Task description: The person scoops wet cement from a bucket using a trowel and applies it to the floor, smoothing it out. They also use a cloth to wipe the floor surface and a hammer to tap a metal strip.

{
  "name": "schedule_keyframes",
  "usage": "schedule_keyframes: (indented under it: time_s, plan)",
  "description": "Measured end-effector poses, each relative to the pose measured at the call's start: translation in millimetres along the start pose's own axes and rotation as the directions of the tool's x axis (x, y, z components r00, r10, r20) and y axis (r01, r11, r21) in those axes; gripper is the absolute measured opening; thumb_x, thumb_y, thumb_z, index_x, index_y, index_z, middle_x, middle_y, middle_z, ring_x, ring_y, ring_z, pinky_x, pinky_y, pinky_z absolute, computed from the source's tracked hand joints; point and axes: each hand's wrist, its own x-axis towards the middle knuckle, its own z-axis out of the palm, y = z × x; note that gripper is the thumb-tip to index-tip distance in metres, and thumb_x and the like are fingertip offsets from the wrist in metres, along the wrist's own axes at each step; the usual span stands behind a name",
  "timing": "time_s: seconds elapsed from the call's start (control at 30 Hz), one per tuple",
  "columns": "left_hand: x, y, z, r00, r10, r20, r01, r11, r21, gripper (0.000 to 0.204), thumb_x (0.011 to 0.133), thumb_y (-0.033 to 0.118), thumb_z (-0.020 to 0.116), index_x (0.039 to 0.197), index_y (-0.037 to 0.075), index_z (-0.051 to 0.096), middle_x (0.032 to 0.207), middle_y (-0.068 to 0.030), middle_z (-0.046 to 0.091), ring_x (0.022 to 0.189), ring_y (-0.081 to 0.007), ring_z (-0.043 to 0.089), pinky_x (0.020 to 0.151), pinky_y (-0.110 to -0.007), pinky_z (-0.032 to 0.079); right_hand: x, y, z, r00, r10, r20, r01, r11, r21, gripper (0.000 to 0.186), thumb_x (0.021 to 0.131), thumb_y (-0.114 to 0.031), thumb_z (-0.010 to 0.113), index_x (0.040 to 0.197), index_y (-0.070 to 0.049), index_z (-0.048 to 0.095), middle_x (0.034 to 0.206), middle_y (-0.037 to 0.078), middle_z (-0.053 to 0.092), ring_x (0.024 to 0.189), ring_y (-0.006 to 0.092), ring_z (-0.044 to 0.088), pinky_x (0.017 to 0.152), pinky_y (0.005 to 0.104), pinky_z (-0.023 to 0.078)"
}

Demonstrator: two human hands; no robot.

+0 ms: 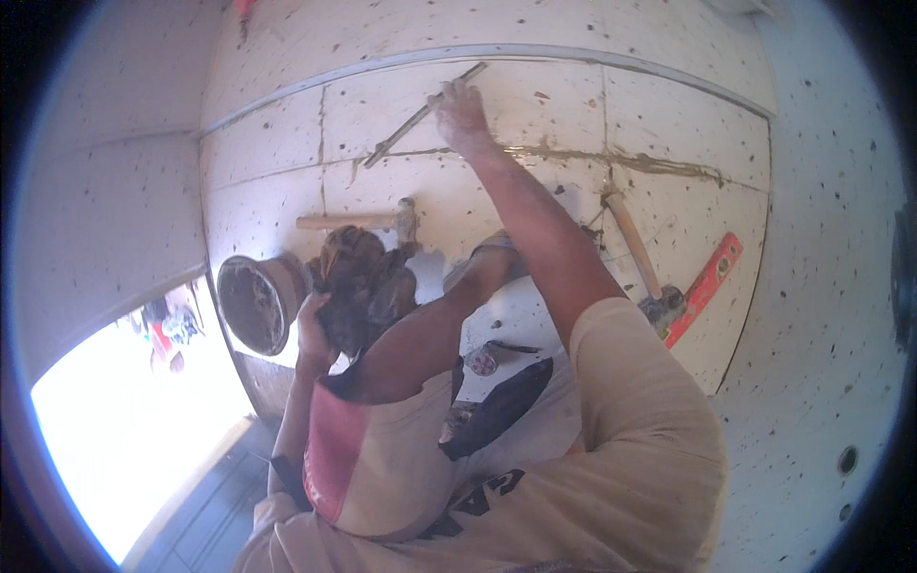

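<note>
My right hand (461, 119) is at the upper middle, its fingers closed on a thin metal strip (401, 132) lying diagonally over the white tiles (248, 162) by a muddy joint line. My left hand (315, 329) grips the side of a dark, crumpled, dirty cloth bundle (358, 282), beside a grimy bucket (256, 301). Above the bundle lies a wooden-handled hammer (344, 222). My bent bare leg (411, 349) crosses the tiles between my two arms.
At the right lie another hammer (635, 239) and a red level (707, 282). A small round object (482, 360) is near my leg. Speckled walls (812, 382) border both sides, with a bright doorway (115, 420) at lower left. A small red object (244, 14) is at the top.
</note>
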Motion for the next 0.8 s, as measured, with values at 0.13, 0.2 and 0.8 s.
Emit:
schedule_keyframes:
  time_s: [0.13,0.2,0.8]
  plan:
    - [4.3,6.0,2.1,0.998,-0.020,-0.055,0.022,0.999,0.029,0.042,0.084,0.023,0.057,0.119,0.000,0.057,0.110,-0.0131,0.065,0.100,-0.0282,0.064,0.086,-0.039,0.052,-14.6,53.3,55.4,0.878,-0.098,-0.468,0.081,0.995,-0.056,0.021,0.082,-0.017,0.058,0.101,-0.016,0.069,0.107,0.010,0.062,0.113,0.0302,0.054,0.092,0.0481,0.043]
    - [-0.3,12.2,-28.7,0.996,0.070,-0.059,-0.067,0.996,0.054,0.045,0.084,0.024,0.057,0.122,0.000,0.056,0.114,-0.0137,0.064,0.102,-0.0290,0.064,0.088,-0.040,0.051,-41.0,22.5,29.0,0.961,-0.110,-0.252,0.093,0.993,-0.078,0.021,0.082,-0.019,0.059,0.101,-0.016,0.069,0.102,0.009,0.065,0.110,0.0290,0.055,0.088,0.0465,0.045]
    - [75.1,39.6,176.5,0.820,0.106,0.562,-0.196,0.975,0.102,0.048,0.091,0.024,0.052,0.131,-0.002,0.049,0.126,-0.0156,0.060,0.115,-0.0296,0.059,0.101,-0.043,0.045,-278.2,135.7,-71.9,0.747,0.544,-0.381,-0.452,0.837,0.310,0.036,0.080,-0.029,0.066,0.108,-0.006,0.067,0.105,0.018,0.066,0.102,0.0320,0.061,0.087,0.0477,0.049]
